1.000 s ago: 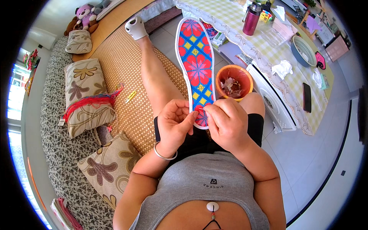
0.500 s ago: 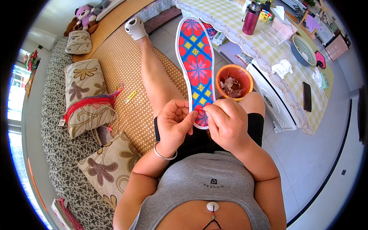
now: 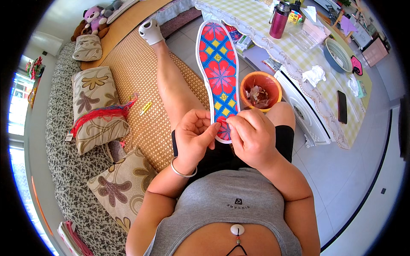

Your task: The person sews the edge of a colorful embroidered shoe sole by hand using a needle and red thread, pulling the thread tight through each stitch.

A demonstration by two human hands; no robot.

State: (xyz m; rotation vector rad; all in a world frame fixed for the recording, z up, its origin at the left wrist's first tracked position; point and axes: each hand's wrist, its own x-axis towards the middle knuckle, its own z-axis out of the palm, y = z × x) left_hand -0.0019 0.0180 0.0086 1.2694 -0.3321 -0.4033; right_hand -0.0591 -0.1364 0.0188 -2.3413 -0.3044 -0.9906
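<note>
Two hands: both meet at the centre of the frame, over the lap of the person, on the near end of one insole.
Insole point(image 3: 219, 70): long, with a white rim and a pattern of red flowers on blue and yellow squares; it runs from the centre of the frame up toward the upper middle, its far end pointing at the tabletop.
Left hand point(image 3: 194, 138): its grip is pressed together on the left edge of the insole at the near end, the thumb lying on the patterned side; a thin bracelet point(image 3: 183, 171) sits at the wrist.
Right hand point(image 3: 253, 138): its grip is pinched at the same near end, fingertips closed tight on the rim; whether something small is between them, I cannot tell.
Orange bowl point(image 3: 261, 90): round, just right of the insole, above the right knee, with pale scraps inside.
Woven mat point(image 3: 136, 81): tan, left of the centre, under the stretched leg; a small yellow clip point(image 3: 145, 107) lies on it.
Cushions point(image 3: 94, 106): flowered, at the left of the frame; red threads point(image 3: 104, 114) lie across one.
Tabletop point(image 3: 260, 36): upper right, under a yellow checked cloth, carrying a dark red bottle point(image 3: 278, 20), a grey basket point(image 3: 338, 55) and a black phone point(image 3: 341, 106).
</note>
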